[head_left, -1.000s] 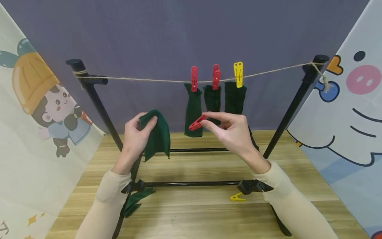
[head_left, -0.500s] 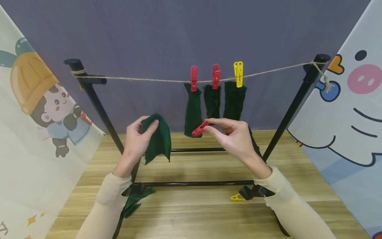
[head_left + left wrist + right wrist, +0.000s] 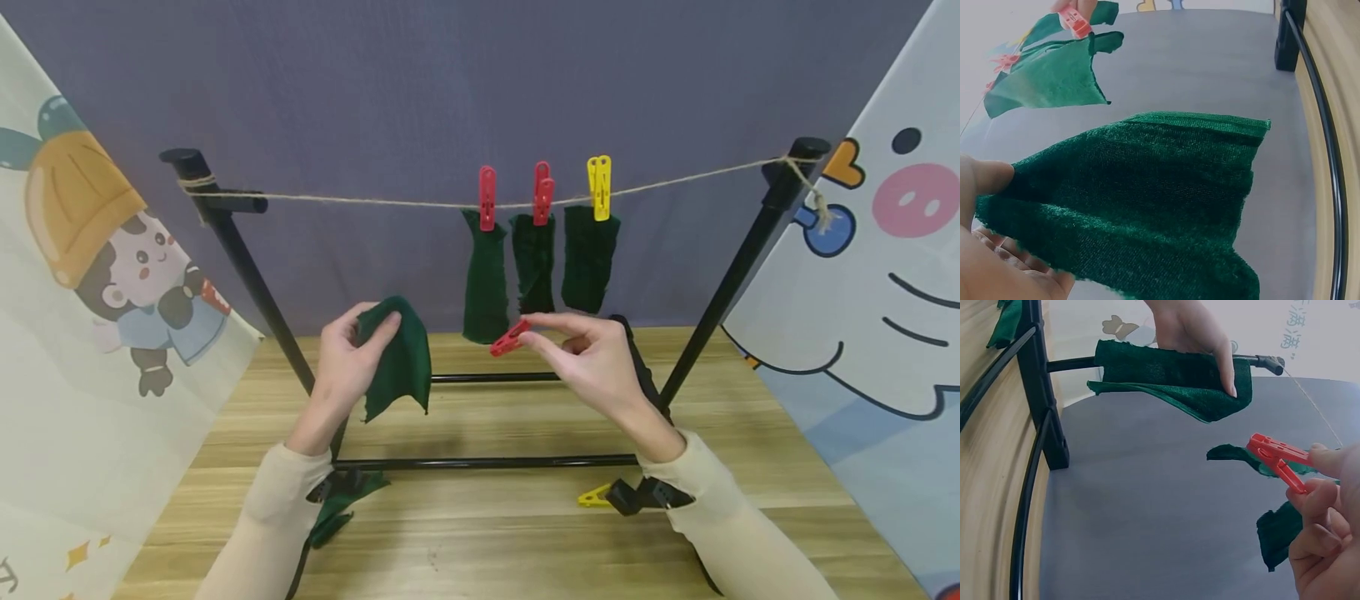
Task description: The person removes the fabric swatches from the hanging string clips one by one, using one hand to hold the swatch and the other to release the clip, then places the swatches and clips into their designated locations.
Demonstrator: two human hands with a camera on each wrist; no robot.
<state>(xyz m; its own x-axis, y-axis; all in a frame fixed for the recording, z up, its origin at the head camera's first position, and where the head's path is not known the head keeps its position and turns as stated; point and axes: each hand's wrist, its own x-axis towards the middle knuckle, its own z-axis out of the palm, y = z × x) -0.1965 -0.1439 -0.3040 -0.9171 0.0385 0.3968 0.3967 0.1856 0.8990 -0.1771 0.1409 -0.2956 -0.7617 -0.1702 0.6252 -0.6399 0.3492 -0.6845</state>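
Note:
A dark green cloth (image 3: 401, 362) hangs from my left hand (image 3: 347, 358), pinched near its top edge between thumb and fingers. The left wrist view shows the same cloth (image 3: 1147, 187) spread wide and slightly folded. My right hand (image 3: 596, 358) pinches a red clothespin (image 3: 510, 339) between thumb and forefinger; in the right wrist view that clothespin (image 3: 1277, 459) points toward the left. Both hands are below the string (image 3: 360, 199). Three green cloths hang from it, the nearest (image 3: 486, 283) under a red clothespin (image 3: 487, 198), the others under red and yellow ones.
A black frame (image 3: 720, 292) carries the string between two posts. Its lower bars (image 3: 487, 462) cross above the wooden table (image 3: 480, 542). More green cloth (image 3: 333, 512) lies at the left foot, and a yellow clothespin (image 3: 594, 497) lies near my right wrist.
Both hands have lowered slightly, the left with the green cloth, the right with the red clothespin. The hanging cloths have stayed in place.

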